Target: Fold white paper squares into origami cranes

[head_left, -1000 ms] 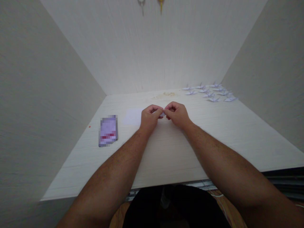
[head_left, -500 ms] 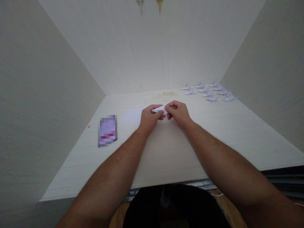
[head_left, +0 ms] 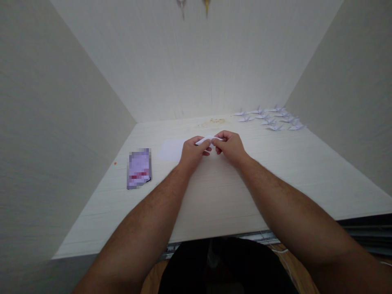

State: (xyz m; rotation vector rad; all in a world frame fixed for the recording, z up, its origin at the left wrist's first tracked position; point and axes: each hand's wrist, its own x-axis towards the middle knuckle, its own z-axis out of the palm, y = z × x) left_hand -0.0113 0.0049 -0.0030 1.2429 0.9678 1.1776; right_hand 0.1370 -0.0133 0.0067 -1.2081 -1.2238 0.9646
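Note:
A small piece of folded white paper is held between both hands, just above the middle of the table. My left hand pinches its left part between thumb and fingers. From the other side, my right hand grips the right part, its thumb close to the left one. Thumbs and fingers cover much of the paper, so its exact folds are hidden. Beside my left hand, flat white paper lies on the table, partly behind that hand.
Several folded paper cranes stand at the back right of the white table. A blurred purple, tablet-like object lies at the left. Walls close in the table at the back and both sides. White cables hang below the front edge.
My right thumb and fingers have shifted their grip on the folded paper, which now spans across both hands with its middle raised. The other things on the table have stayed put.

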